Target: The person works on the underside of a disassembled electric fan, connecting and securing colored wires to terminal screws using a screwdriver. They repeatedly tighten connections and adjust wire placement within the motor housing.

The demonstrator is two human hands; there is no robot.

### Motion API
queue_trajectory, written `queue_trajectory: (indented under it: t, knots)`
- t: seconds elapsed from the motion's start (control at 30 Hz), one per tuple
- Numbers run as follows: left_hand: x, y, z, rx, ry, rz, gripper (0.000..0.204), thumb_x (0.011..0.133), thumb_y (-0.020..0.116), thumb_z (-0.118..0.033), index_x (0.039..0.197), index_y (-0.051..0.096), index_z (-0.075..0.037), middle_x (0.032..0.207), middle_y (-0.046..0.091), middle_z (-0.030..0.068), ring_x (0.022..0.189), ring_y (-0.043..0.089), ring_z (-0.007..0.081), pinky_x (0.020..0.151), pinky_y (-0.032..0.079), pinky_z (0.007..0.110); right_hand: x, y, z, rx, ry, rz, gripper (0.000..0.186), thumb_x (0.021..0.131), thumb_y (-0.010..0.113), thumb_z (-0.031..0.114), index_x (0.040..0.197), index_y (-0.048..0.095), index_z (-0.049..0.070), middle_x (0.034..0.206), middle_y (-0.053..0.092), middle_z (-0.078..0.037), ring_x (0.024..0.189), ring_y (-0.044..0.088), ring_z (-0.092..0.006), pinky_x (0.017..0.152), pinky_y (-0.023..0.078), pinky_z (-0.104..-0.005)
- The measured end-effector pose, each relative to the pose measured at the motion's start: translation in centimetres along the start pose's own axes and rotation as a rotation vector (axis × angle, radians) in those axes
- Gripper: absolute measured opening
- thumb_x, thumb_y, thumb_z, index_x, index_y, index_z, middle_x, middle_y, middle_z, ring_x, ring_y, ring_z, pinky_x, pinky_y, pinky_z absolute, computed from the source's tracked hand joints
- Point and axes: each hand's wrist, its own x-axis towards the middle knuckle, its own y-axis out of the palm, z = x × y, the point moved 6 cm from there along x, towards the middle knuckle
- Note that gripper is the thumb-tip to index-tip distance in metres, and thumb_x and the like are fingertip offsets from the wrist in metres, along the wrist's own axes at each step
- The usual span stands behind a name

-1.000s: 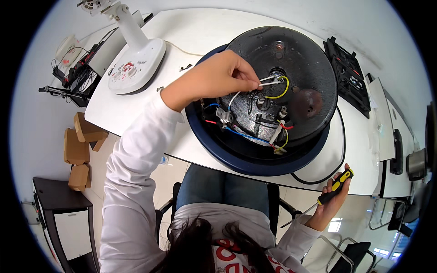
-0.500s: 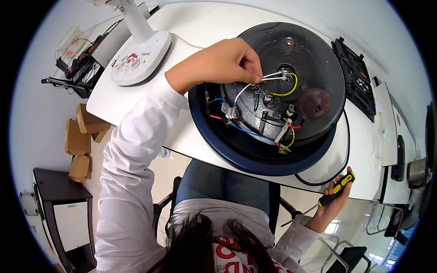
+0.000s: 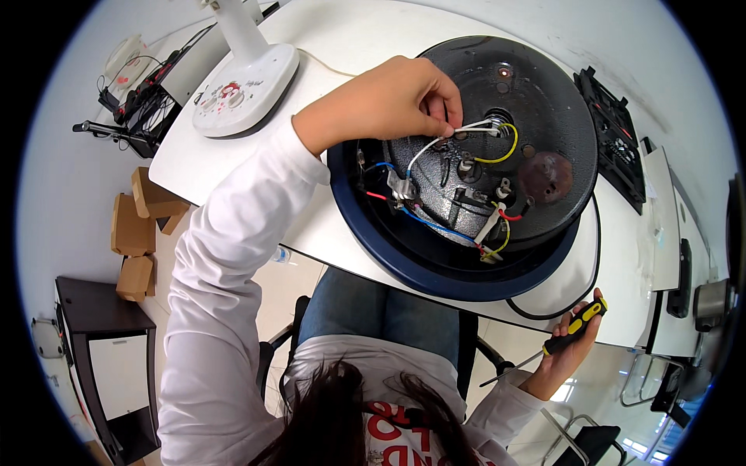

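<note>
My left hand (image 3: pixel 408 99) pinches a white wire (image 3: pixel 426 149) over the underside of a dark metal appliance body (image 3: pixel 544 101). This body rests tilted in a dark blue round shell (image 3: pixel 435 284). Where the white wires end, they meet a fitting in a round hole, beside a yellow-green wire (image 3: pixel 511 147). Blue and red wires run along the near side to a metal clip-like part (image 3: pixel 400 185). Off the table's front edge at right, my right hand (image 3: pixel 566 359) is closed round a black-and-yellow screwdriver (image 3: pixel 576 326), its shaft pointing down and left.
A black power cord (image 3: pixel 597 256) curves round the right of the shell on the white table (image 3: pixel 311 225). Behind it lies an open black tool case (image 3: pixel 614 132). A white fan base (image 3: pixel 256 85) stands at far left. Cardboard boxes (image 3: pixel 134 225) sit beyond the table's left edge.
The view has shifted slightly, so the appliance sits a little farther right in the picture. My left hand keeps its pinch on the white wire; my right hand still holds the screwdriver.
</note>
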Motion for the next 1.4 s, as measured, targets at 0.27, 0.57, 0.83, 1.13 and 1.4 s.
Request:
queue_trajectory:
  t: [0.27,0.57,0.83,1.13,1.4]
  knots:
    - [0.5,-0.2,0.9,-0.002,0.08,-0.012,0.008,0.084,0.07,-0.007,0.09,0.071,-0.003,0.075,0.068,0.0024,0.071,0.063,0.0088,0.067,0.05,0.024,0.0,-0.1,0.0,-0.001,0.0,0.011,0.05,0.101,0.05,0.036,0.141,0.041,0.008,0.093,0.052,-0.003,0.056,0.043,-0.0044,0.046,0.036,-0.0161]
    - [0.0,0.2,1.0,-0.075,0.049,-0.091,0.012,0.077,0.075,-0.013,0.087,0.072,-0.006,0.07,0.067,0.0034,0.065,0.062,0.0124,0.061,0.048,0.028,0.1,0.3,0.4,-0.053,-0.019,-0.032,0.054,0.097,0.053,0.039,0.135,0.043,0.002,0.089,0.053,-0.005,0.052,0.048,-0.0069,0.042,0.04,-0.0183]
    - [-1.8,1.0,0.4,0.028,0.019,-0.325,0.009,0.077,0.075,-0.01,0.085,0.071,-0.006,0.073,0.066,0.0035,0.064,0.056,0.0145,0.061,0.045,0.028,0.3,-0.3,0.1,-0.039,-0.005,-0.024,0.053,0.098,0.052,0.038,0.136,0.043,0.004,0.09,0.053,-0.006,0.052,0.047,-0.0077,0.042,0.039,-0.0187]
    - [-4.1,1.5,0.5,0.141,0.029,-0.486,0.011,0.073,0.078,-0.013,0.084,0.075,-0.011,0.076,0.059,0.0031,0.075,0.059,0.0207,0.067,0.047,0.033,0.3,0.0,0.8,0.12,0.049,-0.018,0.047,0.102,0.047,0.032,0.14,0.039,0.007,0.093,0.051,-0.007,0.053,0.044,-0.0073,0.041,0.04,-0.0166]
    - [-4.6,1.5,0.3,0.175,0.081,-0.518,0.013,0.075,0.077,-0.016,0.087,0.076,-0.013,0.076,0.058,0.0026,0.078,0.057,0.0214,0.068,0.047,0.035,5.1,2.3,10.8,0.573,-0.111,0.327,0.034,0.101,0.052,0.019,0.13,0.047,0.001,0.102,0.045,-0.009,0.086,0.046,-0.0156,0.082,0.044,-0.0315]
